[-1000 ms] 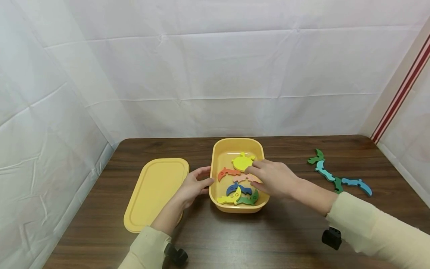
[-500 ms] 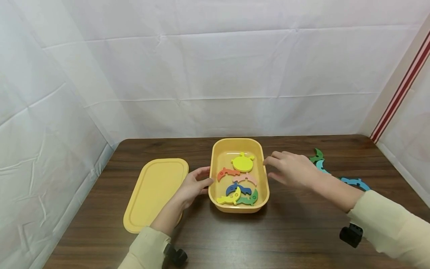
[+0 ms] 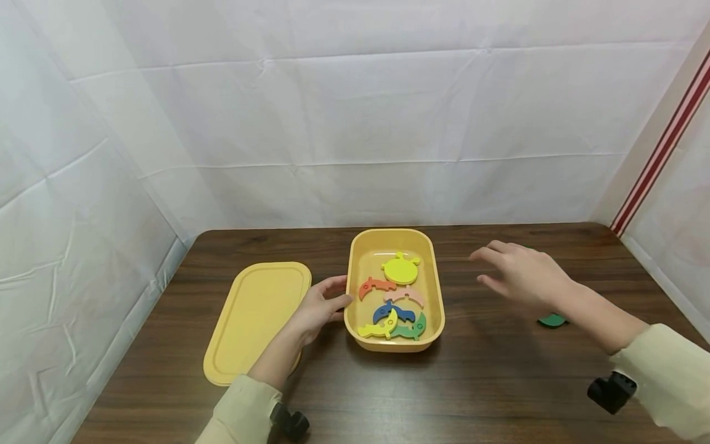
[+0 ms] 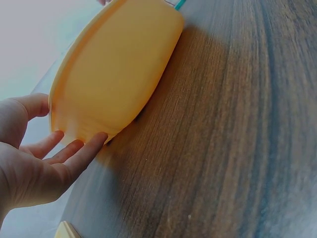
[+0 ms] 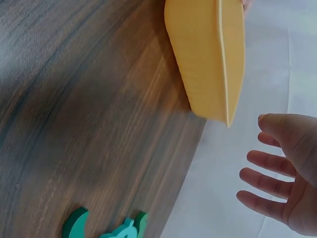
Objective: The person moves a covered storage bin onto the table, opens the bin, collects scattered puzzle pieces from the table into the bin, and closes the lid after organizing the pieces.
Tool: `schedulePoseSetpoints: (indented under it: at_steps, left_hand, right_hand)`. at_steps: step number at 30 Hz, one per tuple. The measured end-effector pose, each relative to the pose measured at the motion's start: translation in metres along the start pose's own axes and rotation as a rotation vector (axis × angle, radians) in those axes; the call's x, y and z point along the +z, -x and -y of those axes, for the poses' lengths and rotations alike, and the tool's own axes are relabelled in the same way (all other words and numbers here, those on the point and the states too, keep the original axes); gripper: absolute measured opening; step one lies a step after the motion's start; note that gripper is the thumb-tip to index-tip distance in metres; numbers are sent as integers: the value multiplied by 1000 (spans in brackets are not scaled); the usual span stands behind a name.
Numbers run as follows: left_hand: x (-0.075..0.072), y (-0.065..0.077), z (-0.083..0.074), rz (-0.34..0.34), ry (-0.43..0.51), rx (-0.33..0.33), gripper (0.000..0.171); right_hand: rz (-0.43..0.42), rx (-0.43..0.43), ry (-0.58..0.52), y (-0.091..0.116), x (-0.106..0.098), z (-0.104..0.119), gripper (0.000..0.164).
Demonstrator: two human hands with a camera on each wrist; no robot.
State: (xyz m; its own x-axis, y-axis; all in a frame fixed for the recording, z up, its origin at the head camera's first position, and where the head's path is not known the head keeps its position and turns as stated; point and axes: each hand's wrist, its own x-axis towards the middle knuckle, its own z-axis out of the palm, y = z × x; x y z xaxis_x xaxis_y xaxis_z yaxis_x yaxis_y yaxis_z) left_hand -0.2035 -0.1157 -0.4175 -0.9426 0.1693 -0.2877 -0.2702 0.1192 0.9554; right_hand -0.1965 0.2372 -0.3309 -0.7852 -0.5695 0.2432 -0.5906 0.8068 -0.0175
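Observation:
My left hand (image 3: 322,308) is at the left side of a yellow plastic box (image 3: 357,246). In the left wrist view its extended fingertips touch the box's outer wall, and the thumb tip is at the rim. Inside the box lie a yellow turtle-shaped piece (image 3: 400,270), an orange piece (image 3: 377,285), a pink piece (image 3: 406,296), a dark blue piece (image 3: 394,312), a yellow bird-like piece (image 3: 379,328) and a green piece (image 3: 410,328). To the right of the box, my right hand (image 3: 521,271) hovers above the table with spread fingers, holding nothing.
A flat yellow lid (image 3: 257,320) lies left of the box on the dark wooden table (image 3: 377,394). Under the right forearm shows part of a green piece (image 3: 551,320). The right wrist view has teal and green pieces (image 5: 121,231) by its lower edge. White sheeting (image 3: 344,123) stands behind.
My right hand has left the box and moved right, over the pieces on the table, hiding most of them in the head view. The left hand and the box have stayed put.

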Motion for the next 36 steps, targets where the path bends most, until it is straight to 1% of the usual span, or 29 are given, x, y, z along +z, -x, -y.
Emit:
schedulePoseSetpoints:
  at_steps: [4, 10, 18, 28, 32, 36]
  left_hand:
    - [0, 0, 0, -2, 0, -2, 49]
    - [0, 0, 0, -2, -8, -6, 48]
    - [0, 0, 0, 0, -9, -8, 47]
    - [-1, 1, -1, 3, -11, -3, 47]
    - [-1, 1, -1, 6, -13, -4, 47]
    - [0, 1, -2, 8, -15, -5, 47]
  right_hand:
    - [-6, 46, 10, 7, 0, -11, 36]
    - [44, 147, -10, 19, 3, -22, 39]
    - [96, 236, -61, 38, 11, -38, 44]
    - [127, 311, -50, 59, 27, -57, 49]
    - [150, 347, -60, 66, 33, -62, 51]
    - [151, 377, -56, 73, 39, -66, 51]
